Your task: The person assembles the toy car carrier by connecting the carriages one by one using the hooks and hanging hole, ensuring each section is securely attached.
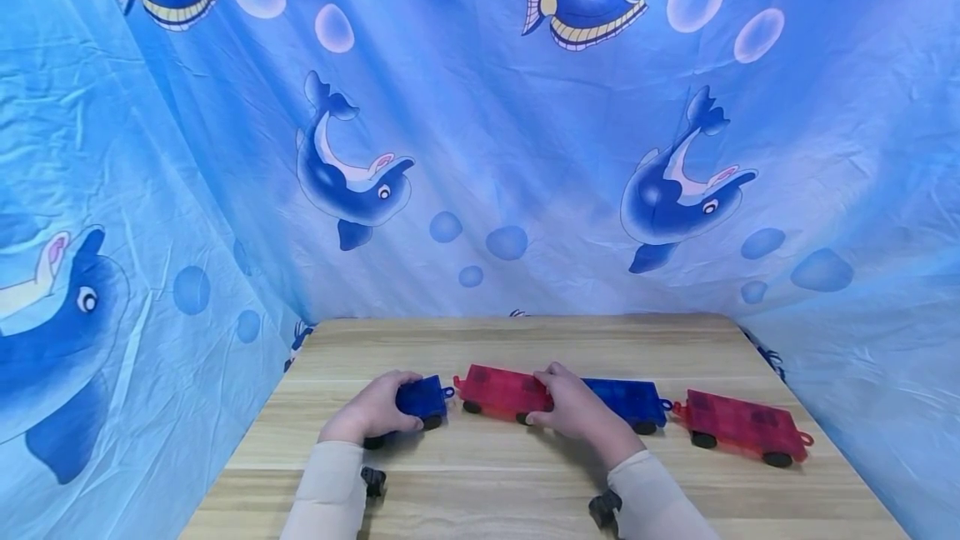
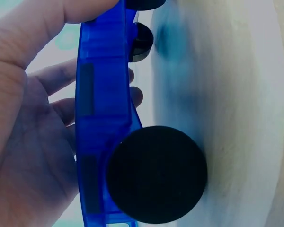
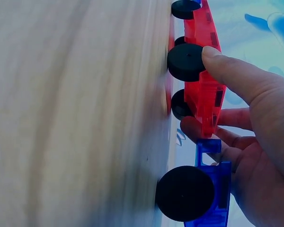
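My left hand (image 1: 377,408) grips a translucent blue toy train car (image 1: 426,400) at the left, thumb on its near side. Close up, the left wrist view shows that blue car (image 2: 104,85) and its black wheel (image 2: 156,175). A red train car (image 1: 498,390) is held by my right hand (image 1: 573,413); in the right wrist view the thumb (image 3: 217,59) lies against its wheel. The blue car's loop is close to the red car's hook; whether they touch, I cannot tell. Behind my right hand stands another blue car (image 1: 626,398), partly hidden.
At the right, a second red car (image 1: 738,423) sits with its hook at the blue car's loop. The wooden table (image 1: 487,498) ends at a blue curtain (image 1: 465,148) printed with dolphins and fish, which hangs behind it and along both sides.
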Available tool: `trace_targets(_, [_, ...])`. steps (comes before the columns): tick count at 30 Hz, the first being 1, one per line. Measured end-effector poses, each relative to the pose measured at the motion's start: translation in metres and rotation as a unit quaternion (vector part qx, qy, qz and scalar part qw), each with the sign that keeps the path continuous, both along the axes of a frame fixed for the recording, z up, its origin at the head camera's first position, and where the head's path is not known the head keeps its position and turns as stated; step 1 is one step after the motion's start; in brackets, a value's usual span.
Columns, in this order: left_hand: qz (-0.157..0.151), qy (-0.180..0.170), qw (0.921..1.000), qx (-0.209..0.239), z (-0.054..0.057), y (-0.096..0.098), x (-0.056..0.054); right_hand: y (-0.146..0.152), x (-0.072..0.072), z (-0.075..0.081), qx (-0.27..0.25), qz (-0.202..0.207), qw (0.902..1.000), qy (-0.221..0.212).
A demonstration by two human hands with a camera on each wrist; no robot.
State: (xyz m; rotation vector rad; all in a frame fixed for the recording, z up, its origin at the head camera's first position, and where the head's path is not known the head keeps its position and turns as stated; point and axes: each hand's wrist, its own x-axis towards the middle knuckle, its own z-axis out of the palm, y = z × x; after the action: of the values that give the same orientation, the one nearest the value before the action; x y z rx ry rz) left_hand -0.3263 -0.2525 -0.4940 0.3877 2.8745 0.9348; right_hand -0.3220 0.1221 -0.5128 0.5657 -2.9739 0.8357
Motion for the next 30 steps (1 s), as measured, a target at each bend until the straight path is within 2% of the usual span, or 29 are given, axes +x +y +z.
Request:
trace_targets(6, [0.021,0.011,0.9997,0.011,0.0,-0.004,-0.002,-0.003,0.002,0.0,0.006,0.01,0.9999,0.01])
trace_targets(16, [0.026,0.027,0.9992,0.012,0.003,-0.01,-0.003,-0.007,0.004,0.002,0.021,0.017,0.9993,0.027])
trace_targets(23, [0.025,0.037,0.9987,0.022,0.006,-0.012,-0.003,-0.009,0.004,0.0,0.038,0.028,0.9974,0.055])
trace_targets(30, [0.036,0.041,0.9981,0.029,0.007,-0.014,-0.002,-0.012,0.005,0.003,0.04,0.036,0.9969,0.057])
